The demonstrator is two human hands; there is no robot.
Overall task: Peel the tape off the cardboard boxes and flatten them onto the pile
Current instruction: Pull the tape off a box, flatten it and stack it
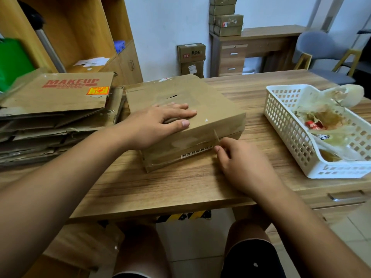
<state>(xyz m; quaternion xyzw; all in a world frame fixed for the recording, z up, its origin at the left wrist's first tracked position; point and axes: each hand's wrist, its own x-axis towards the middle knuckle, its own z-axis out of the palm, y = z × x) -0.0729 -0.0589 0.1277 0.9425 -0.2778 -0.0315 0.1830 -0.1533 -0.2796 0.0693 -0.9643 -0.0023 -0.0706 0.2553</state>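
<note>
1. Box (200, 101) location: centre of the frame, on the bench (160, 187). It is closed and not yet flattened. The pile (60, 97) of flattened cardboard lies just to its left, and the white basket (281, 121) of peeled scraps stands to its right.
2. Left hand (158, 123): it lies flat on the box top with the fingers straight. The grip is wide and holds nothing; the palm presses the box down.
3. Right hand (241, 163): it sits at the front face of the box, right of centre in the frame. The grip is narrow, with the fingertips pinching the lifted end of the clear tape (216, 137) where it stands off the front seam.
4. Step in hand, as judged: peeling the front seam strip.
5. Press firmly with the left palm so that the box does not slide toward the pulling hand.
6. Pull low and along the seam rather than straight outward. This should bring the strip off whole and spare the paper face of the cardboard.
7. Take a new grip close to the peel line as the free length grows. Thin clear tape is likely to split or stretch under a long pull.
8. Drop the freed strip into the basket before opening the flaps.
</note>
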